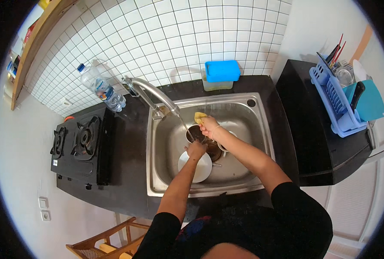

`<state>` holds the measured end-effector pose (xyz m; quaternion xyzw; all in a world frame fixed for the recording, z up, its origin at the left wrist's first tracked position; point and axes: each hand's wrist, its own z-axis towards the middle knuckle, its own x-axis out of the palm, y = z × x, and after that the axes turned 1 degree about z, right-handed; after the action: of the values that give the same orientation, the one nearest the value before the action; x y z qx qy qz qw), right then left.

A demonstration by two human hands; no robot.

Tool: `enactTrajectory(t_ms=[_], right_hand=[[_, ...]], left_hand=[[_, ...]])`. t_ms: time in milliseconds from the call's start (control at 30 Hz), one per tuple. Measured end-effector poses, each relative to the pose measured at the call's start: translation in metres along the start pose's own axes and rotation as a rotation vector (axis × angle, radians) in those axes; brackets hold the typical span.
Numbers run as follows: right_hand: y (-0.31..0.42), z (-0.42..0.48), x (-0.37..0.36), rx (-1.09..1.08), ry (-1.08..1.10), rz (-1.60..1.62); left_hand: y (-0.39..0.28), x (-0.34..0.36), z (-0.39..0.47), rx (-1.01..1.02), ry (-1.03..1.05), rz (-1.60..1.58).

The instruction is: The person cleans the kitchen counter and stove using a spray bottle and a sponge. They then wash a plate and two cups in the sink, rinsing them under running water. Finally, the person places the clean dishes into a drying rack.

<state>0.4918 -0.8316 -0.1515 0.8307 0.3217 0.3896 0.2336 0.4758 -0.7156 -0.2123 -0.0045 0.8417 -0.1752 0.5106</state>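
Note:
My right hand [209, 127] grips a yellow sponge [199, 117] above the stainless steel sink basin [166, 145]. Under the running faucet [159, 94] is my left hand [197, 149], at the near edge of a dark-bottomed round vessel [193, 132]. Its fingers are partly hidden, so whether it holds the vessel is unclear. A white plate or bowl [198, 170] lies beneath my left wrist. Beside it sits a brown round dish [214, 152], perhaps glass. A white cup [222, 147] is partly covered by my right forearm. Close to the plate is a small metal utensil handle [216, 165].
Left of the sink stand a black two-burner gas stove [82, 145] and a plastic water bottle [104, 90]. A blue-lidded container [222, 73] is behind the basin. On the right counter, a blue dish rack [336, 100] holds utensils, a knife and a teal cutting board [371, 100].

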Motion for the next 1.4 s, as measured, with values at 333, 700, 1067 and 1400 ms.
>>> enactTrajectory(t_ms=[333,700,1067,1400], right_hand=[[0.007,0.001,-0.036,-0.082,-0.143,-0.136],[-0.012,-0.036,-0.003,0.019,-0.050,-0.016],[-0.029,-0.039,0.048,-0.328,0.219,0.184],[0.016,-0.086,0.034,-0.639,0.162,-0.164]], left_hand=[[0.016,-0.005,0.041,0.098,-0.185,-0.246],[0.037,-0.121,-0.049,-0.073,0.534,-1.376],[0.062,-0.124,-0.069,-0.131,0.114,-1.560],[0.026,-0.115,-0.061,0.026,0.415,-2.235]])
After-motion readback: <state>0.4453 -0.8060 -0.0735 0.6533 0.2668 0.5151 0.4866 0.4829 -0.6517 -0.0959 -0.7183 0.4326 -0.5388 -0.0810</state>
